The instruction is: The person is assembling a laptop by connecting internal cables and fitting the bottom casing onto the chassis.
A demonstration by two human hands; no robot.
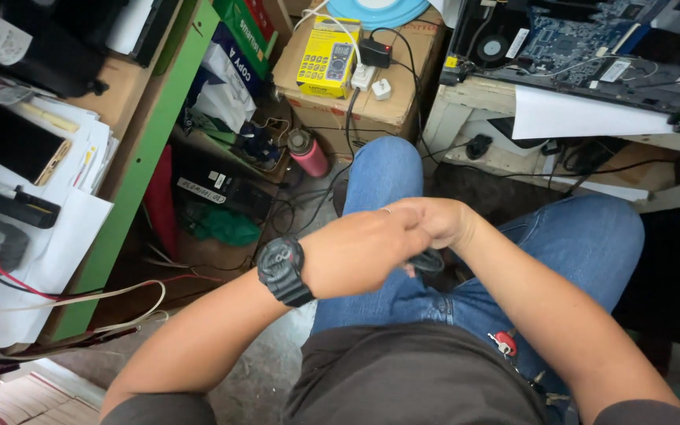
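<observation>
Both my hands meet over my lap, above blue jeans. My left hand, with a black wristwatch and a ring on one finger, is curled closed. My right hand is closed against it. A small dark rounded object shows just under the two hands; which hand grips it is hidden, and what it is I cannot tell.
A cardboard box ahead carries a yellow multimeter package, a charger and white plugs. A pink bottle stands below it. A green-edged desk with papers is on the left. An opened laptop circuit board lies at the upper right.
</observation>
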